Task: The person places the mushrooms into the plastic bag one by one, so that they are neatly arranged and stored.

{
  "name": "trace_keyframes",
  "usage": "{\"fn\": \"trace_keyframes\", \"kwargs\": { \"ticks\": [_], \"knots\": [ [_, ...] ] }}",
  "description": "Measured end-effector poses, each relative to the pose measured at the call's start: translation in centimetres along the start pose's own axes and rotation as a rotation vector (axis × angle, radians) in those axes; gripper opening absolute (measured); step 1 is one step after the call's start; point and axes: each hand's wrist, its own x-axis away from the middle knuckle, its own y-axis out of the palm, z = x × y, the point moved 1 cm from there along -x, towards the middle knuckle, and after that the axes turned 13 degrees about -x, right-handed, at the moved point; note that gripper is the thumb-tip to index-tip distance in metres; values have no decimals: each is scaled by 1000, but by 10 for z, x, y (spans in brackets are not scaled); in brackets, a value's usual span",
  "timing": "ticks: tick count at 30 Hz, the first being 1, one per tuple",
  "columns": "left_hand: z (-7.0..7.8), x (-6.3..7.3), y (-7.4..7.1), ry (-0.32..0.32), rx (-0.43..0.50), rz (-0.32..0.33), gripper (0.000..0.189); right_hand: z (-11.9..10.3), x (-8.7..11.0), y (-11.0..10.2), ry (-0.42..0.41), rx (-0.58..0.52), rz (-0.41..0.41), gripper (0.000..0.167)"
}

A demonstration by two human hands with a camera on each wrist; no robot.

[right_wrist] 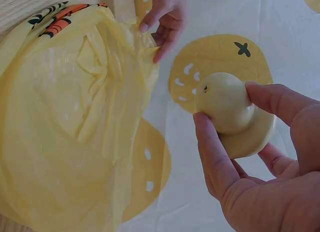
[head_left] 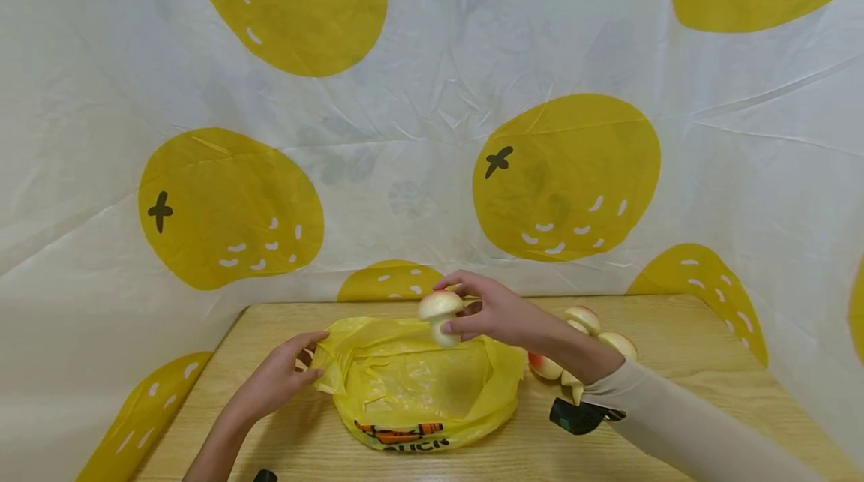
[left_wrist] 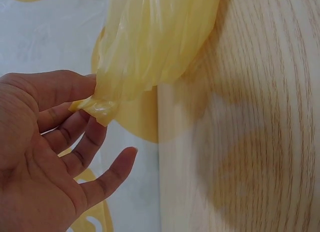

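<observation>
A yellow plastic bag [head_left: 418, 384] lies on the table with its mouth spread wide. My left hand [head_left: 280, 373] pinches the bag's left rim between thumb and fingers; the left wrist view shows the gathered edge of the film [left_wrist: 102, 110] in its grip. Over the far side of the opening, my right hand [head_left: 489, 313] holds a toy mushroom [head_left: 440, 309] with a red-topped cream cap, stem pointing down. In the right wrist view, thumb and fingers are around the mushroom's pale stem [right_wrist: 225, 100].
Several more toy mushrooms [head_left: 582, 317] lie in a cluster right of the bag, partly behind the right forearm. A wooden table [head_left: 675, 362] carries everything. Behind it hangs a white cloth [head_left: 405, 190] printed with yellow fruit. A black device [head_left: 578, 416] sits by the right sleeve.
</observation>
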Motion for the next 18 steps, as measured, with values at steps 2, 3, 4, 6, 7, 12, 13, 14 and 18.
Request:
{"fn": "trace_keyframes", "kwargs": {
  "ticks": [2,3,4,6,7,12,13,14,18],
  "knots": [
    [0,0,1,-3,0,2,58,0,-5,3,6,8,13,49],
    [0,0,1,-2,-2,3,58,1,-8,4,10,8,16,49],
    [0,0,1,-1,-3,4,58,1,-10,5,13,7,19,48],
    [1,0,1,0,-5,5,58,1,-16,8,23,0,28,47],
    [1,1,1,1,-7,6,58,1,-18,9,27,-4,31,47],
    [2,0,1,1,-8,3,57,-1,-32,16,49,-29,50,50],
    [2,0,1,0,-7,3,57,-1,-34,18,53,-30,49,51],
    [2,1,1,-1,-6,3,57,0,-37,19,56,-30,48,50],
    [1,1,3,-5,-7,10,57,5,-46,26,68,-39,35,49]
  ]
}}
